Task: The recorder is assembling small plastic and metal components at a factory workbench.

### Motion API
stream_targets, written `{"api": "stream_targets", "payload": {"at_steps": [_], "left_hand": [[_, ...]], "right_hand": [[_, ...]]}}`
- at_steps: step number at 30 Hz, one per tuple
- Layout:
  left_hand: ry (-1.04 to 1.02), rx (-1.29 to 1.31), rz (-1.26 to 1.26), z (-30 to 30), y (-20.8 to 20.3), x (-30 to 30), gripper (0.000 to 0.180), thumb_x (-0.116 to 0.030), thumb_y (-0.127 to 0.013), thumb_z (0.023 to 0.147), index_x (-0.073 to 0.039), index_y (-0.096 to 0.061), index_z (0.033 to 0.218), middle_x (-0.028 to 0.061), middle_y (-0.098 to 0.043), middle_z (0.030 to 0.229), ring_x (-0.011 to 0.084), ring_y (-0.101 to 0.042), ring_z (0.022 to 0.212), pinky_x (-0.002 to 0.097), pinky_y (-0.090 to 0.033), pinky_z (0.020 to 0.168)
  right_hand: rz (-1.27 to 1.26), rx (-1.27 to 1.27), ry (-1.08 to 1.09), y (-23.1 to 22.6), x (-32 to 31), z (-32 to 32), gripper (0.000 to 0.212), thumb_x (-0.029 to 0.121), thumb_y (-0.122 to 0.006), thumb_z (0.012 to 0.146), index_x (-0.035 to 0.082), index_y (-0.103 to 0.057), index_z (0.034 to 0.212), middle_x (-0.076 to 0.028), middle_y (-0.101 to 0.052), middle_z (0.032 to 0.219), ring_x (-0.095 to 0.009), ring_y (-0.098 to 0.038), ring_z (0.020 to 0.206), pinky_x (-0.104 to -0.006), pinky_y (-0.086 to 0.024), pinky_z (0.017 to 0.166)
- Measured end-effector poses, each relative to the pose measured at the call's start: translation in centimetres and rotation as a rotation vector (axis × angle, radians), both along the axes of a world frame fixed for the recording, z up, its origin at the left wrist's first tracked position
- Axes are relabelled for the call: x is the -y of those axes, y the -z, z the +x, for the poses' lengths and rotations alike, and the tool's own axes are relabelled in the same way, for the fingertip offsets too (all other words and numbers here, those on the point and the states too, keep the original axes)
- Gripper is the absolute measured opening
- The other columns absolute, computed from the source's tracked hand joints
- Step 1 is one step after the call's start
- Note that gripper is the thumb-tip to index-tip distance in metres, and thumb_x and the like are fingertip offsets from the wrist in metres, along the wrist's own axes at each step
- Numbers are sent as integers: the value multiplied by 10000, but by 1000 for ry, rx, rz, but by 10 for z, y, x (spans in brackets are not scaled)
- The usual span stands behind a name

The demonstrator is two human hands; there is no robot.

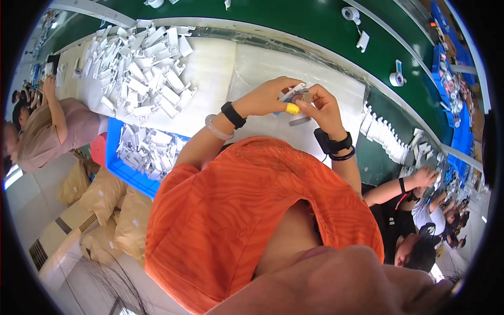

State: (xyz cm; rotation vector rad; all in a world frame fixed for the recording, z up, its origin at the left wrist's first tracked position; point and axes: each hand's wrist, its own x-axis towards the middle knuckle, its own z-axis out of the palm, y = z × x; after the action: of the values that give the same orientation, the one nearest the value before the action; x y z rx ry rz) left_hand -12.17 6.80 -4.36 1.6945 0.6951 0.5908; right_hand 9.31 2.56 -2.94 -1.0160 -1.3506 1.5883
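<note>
Both my hands are brought together over the pale work surface (252, 68), right of the heap of white parts. My left hand (270, 97) is closed on a small white plastic part (292, 92). A bright yellow piece (292, 108) shows at the tip of its thumb; whether it is a cover or a separate thing, I cannot tell. My right hand (326, 107) pinches a small greyish piece (307, 96) against the white part. Just below the fingers is a grey flat piece (300, 121); the fingers partly hide how these meet.
A large heap of white plastic parts (152, 68) lies to the left. Below it stands a blue bin (137, 181) of similar parts. The green conveyor belt (294, 23) runs along the far side. White parts (386, 137) stand in a row at right, near a co-worker's arm (394, 191).
</note>
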Motion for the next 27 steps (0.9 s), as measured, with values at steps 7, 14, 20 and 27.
{"api": "stream_targets", "payload": {"at_steps": [7, 14, 20, 27], "left_hand": [[64, -40, -336, -12, -27, 24, 490, -131, -629, 853, -80, -533, 1330, 56, -602, 1037, 138, -574, 856, 302, -512, 776], [-29, -59, 69, -17, -56, 41, 513, 11, -549, 809, -91, -561, 1311, 81, -627, 1034, 157, -617, 870, 289, -525, 768], [6, -132, 183, -24, -63, 51, 588, -35, -610, 787, -125, -528, 1363, 99, -654, 1115, 170, -642, 909, 293, -514, 801], [10, -202, -262, -26, -77, 50, 591, -135, -671, 827, -144, -499, 1393, 53, -629, 1067, 113, -626, 783, 246, -502, 687]], "right_hand": [[8, 247, -266, -47, 30, 11, 185, 115, -721, 871, 48, -600, 994, 29, -611, 819, -71, -567, 741, -231, -457, 726], [-127, 207, -217, -48, 44, 14, 169, 107, -664, 913, -6, -689, 1036, -45, -681, 836, -86, -637, 717, -221, -490, 657], [84, 382, -248, -38, 51, 6, 184, 127, -695, 895, 12, -699, 1037, -55, -631, 784, -110, -624, 669, -236, -474, 610], [16, 18, -302, -24, 58, 12, 216, 87, -654, 922, -15, -673, 1112, -33, -660, 832, -100, -626, 772, -227, -475, 724]]}}
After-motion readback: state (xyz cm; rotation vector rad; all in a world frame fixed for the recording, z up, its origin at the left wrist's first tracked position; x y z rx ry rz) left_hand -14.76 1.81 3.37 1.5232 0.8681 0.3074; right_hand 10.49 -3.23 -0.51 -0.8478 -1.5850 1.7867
